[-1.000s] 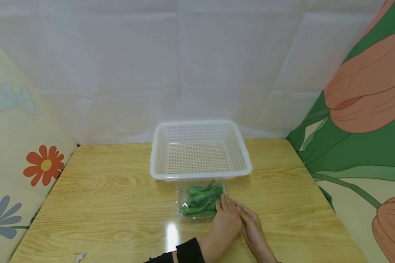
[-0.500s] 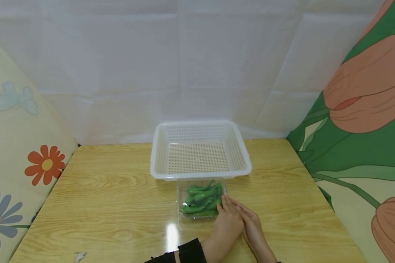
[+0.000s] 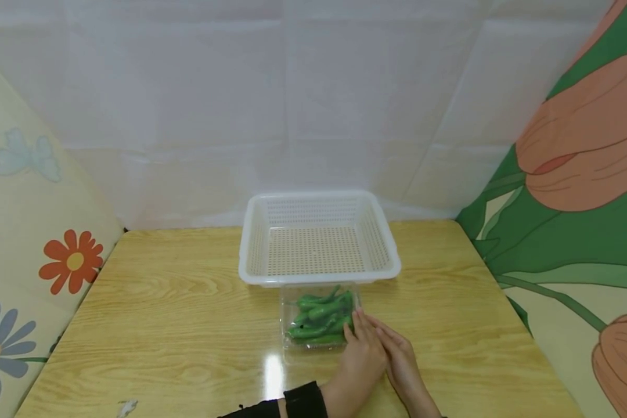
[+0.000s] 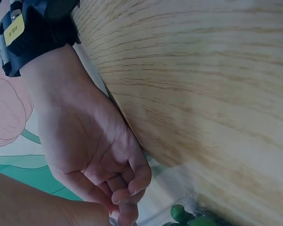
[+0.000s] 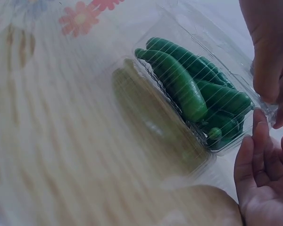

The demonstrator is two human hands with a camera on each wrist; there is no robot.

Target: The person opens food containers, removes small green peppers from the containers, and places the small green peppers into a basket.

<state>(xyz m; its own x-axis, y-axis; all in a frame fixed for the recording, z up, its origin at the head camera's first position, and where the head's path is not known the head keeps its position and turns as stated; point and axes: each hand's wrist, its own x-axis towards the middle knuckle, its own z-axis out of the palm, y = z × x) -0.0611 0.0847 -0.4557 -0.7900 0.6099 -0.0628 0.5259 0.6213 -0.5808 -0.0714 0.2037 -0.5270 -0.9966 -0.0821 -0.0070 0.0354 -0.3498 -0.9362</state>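
Note:
A clear plastic box [image 3: 287,316] holding several green chili peppers [image 3: 324,316] lies on the table in front of a white basket [image 3: 319,278]. My left hand [image 3: 359,355] reaches across to the box's right edge and pinches it, thumb and fingers at the plastic in the right wrist view. My right hand [image 3: 401,363] is close beside it, gripping the same edge with its fingertips. In the left wrist view, the right palm [image 4: 85,141] faces the camera with its fingers curled. Part of the right fingers is hidden behind the left hand in the head view.
The rectangular perforated basket stands behind the box, near the table's back edge. A small whitish scrap [image 3: 128,407] lies on the wooden table [image 3: 177,325] at the front left. A white cloth [image 3: 188,116] hangs behind, and patterned panels [image 3: 569,174] flank the sides.
Both hands stay at the box's right edge. My left hand has shifted very slightly to the right; the box and the basket keep their places.

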